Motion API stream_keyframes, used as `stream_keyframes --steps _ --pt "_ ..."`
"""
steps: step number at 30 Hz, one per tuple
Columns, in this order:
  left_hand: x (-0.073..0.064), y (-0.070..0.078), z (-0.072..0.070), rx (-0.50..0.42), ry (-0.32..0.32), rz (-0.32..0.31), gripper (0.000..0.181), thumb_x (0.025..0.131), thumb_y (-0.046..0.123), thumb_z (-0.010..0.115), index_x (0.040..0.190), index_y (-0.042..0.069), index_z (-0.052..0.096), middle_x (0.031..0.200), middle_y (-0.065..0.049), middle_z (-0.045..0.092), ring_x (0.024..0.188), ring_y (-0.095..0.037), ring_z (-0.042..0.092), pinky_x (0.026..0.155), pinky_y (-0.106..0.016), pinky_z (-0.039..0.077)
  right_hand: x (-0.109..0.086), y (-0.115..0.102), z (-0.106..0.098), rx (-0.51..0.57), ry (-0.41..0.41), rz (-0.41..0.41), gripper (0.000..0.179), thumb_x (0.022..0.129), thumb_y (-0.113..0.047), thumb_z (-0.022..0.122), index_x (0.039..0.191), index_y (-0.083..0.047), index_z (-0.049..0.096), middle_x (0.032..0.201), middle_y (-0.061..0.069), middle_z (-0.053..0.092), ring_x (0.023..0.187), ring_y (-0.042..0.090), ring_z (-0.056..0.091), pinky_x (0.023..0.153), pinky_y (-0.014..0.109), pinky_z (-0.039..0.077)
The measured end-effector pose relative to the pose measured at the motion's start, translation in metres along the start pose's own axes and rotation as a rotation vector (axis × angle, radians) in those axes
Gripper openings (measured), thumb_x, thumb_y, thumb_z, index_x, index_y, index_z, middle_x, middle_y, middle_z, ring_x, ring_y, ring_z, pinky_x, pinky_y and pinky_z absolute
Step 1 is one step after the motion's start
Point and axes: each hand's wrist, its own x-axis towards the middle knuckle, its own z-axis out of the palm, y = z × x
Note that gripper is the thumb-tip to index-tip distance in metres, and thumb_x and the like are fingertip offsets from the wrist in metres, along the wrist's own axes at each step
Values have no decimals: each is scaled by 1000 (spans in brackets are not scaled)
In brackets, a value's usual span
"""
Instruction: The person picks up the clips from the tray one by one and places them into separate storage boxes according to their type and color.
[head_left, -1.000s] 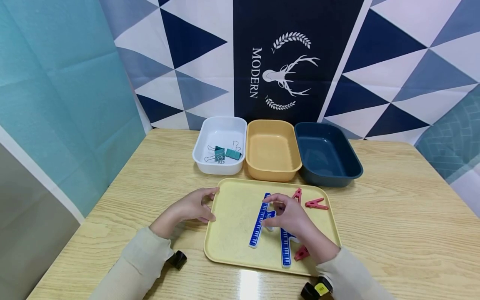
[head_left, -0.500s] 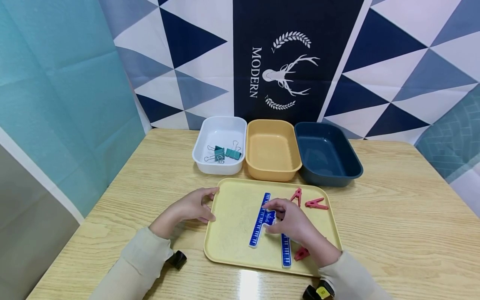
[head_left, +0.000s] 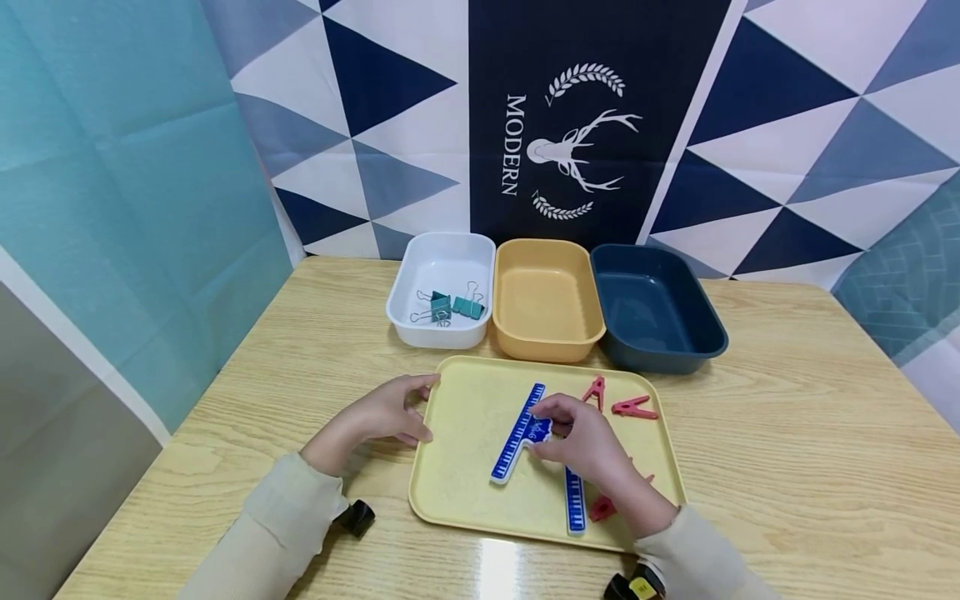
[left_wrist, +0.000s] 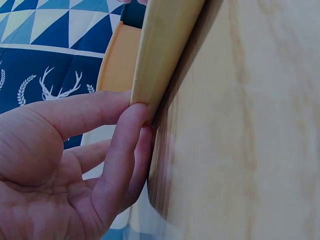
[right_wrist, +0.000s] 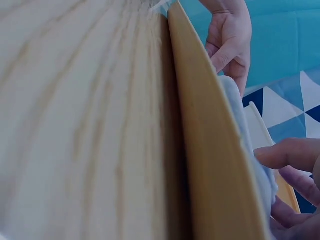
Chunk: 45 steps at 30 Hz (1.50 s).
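Your right hand (head_left: 581, 437) pinches the tab of a long blue clip (head_left: 517, 435) between thumb and fingers, over the yellow tray (head_left: 465, 454), beside a second blue clip (head_left: 575, 504). Probably light, stiff, slightly slick plastic; the mid-length tab seems the best hold, though hard squeezing may spring it open. Your left hand (head_left: 386, 410) pinches the tray's left rim above the wooden surface (head_left: 787, 417).

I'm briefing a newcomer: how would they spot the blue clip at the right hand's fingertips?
Find the yellow tray. Near its middle, the right hand pinches the blue clip. Unlike the other blue strip, partly hidden behind that hand, it shows a lettered tab.
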Motion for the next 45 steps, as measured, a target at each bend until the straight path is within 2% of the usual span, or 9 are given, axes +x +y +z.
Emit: stream_keyframes --steps 5,8,15,19,25,37,45 --pt "0 0 0 -6 -1 3 86 70 -17 68 145 2 30 117 -14 41 67 -18 55 62 -34 58 -2 -3 -2 72 28 -4 36 69 -2 80 102 -6 66 100 6 63 93 22 56 89 41 49" --pt "0 0 0 -5 2 3 86 70 -17 68 145 2 30 118 -14 42 67 -18 55 62 -34 58 -3 -7 -3 76 49 21 34 70 -4 80 101 -7 68 100 6 63 89 22 55 84 38 50" --pt "1 -1 1 6 13 -5 86 69 -17 69 145 3 31 118 -14 42 69 -19 57 63 -33 58 -1 -8 -4 99 75 75 23 68 -14 83 86 -7 70 96 4 63 86 21 56 70 27 51" --pt "1 -1 1 12 18 -7 86 70 -16 69 144 3 32 118 -14 42 69 -19 57 62 -33 58 0 -7 -5 116 88 66 23 67 -18 85 80 -7 69 99 4 63 92 21 57 73 28 51" --pt "1 -2 0 4 11 1 85 70 -16 69 144 2 32 117 -14 42 67 -18 54 63 -34 58 1 -10 -9 84 109 33 24 67 -24 85 80 -9 71 104 3 64 99 21 55 82 32 48" --pt "1 -3 0 6 7 13 84 70 -16 69 144 1 31 117 -14 42 67 -17 55 62 -34 58 5 -15 -16 41 141 6 25 69 -26 83 83 -10 71 100 3 63 97 22 56 79 31 51" --pt "1 -2 1 11 13 7 84 70 -16 69 144 1 32 117 -14 42 69 -18 56 62 -34 58 7 -16 -18 57 157 -1 27 68 -28 84 83 -9 71 102 3 63 99 21 54 78 30 51"
